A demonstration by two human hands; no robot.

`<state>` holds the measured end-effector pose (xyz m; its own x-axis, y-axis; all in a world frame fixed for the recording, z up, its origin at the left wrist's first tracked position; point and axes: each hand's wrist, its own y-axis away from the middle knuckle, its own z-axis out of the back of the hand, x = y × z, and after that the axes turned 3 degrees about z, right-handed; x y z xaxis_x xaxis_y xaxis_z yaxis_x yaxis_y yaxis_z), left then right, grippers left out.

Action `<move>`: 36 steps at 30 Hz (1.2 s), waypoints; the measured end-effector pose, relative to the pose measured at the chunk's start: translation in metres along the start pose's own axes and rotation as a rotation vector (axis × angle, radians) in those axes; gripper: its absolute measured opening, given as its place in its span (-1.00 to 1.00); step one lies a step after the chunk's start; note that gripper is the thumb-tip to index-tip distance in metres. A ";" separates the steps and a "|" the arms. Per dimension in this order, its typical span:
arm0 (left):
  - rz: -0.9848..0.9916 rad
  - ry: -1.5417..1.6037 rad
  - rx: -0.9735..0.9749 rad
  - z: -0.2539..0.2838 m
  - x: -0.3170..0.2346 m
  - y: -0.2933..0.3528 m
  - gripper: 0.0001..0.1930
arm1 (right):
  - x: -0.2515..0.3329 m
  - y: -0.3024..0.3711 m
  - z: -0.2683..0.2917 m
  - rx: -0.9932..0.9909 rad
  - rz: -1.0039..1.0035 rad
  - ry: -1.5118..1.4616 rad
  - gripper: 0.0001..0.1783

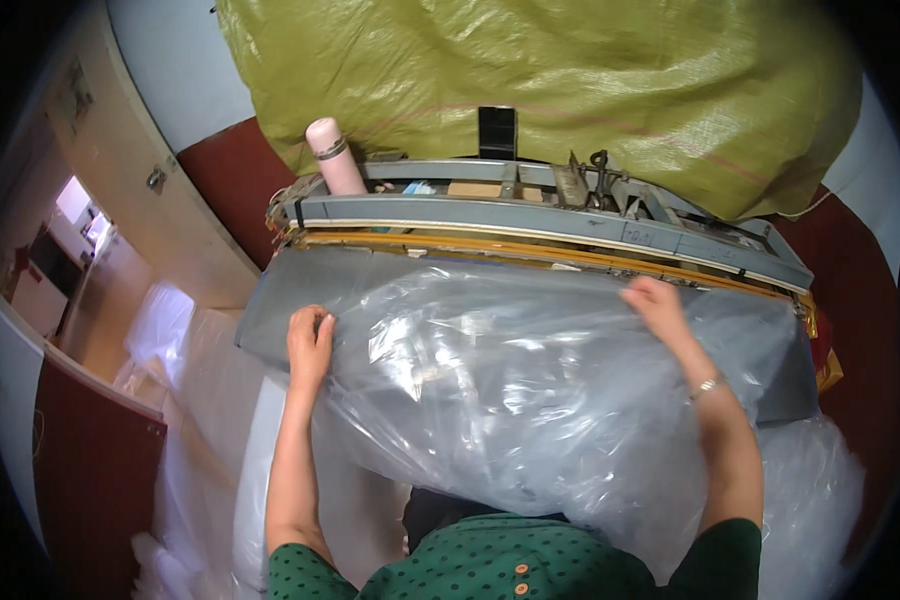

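A large clear plastic sheet [530, 400] lies crumpled and shiny over a grey work surface [290, 280] and hangs down towards my lap. My left hand [310, 345] is closed at the sheet's left edge, fingers curled and thumb drawn in, seemingly pinching the film. Farther right, my right hand [658, 302] pinches the sheet near its far edge, close to the sealing machine [450, 212]. That machine is a long grey metal bar with yellow-orange strips [490, 245] along its near side. The fingertips' exact hold on the film is partly hidden.
A pink flask [336, 160] stands behind the bar at the left, and a black phone-like object [497, 132] is at the back. A yellow-green tarp [570, 70] covers a bulky shape beyond. More clear plastic [205, 400] piles up at left, near an open door [150, 180].
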<state>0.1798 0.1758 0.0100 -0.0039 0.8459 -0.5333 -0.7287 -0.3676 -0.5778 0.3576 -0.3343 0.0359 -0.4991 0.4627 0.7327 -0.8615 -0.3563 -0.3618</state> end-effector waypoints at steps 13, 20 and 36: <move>0.665 0.748 -0.082 0.013 -0.098 0.155 -0.85 | -0.069 0.126 0.119 -0.276 -0.246 0.221 -0.80; 1.356 1.316 0.313 -0.005 -0.152 0.188 -0.89 | -0.071 0.122 0.115 -0.286 -0.236 0.189 -0.78; 0.286 -0.358 -0.025 0.015 0.023 0.015 -0.46 | -0.078 0.134 0.131 -0.259 -0.237 0.275 -0.78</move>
<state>0.1585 0.1949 -0.0019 -0.4419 0.7878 -0.4290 -0.6475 -0.6111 -0.4552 0.2933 -0.5239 0.0057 -0.2610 0.7186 0.6446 -0.9327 -0.0155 -0.3604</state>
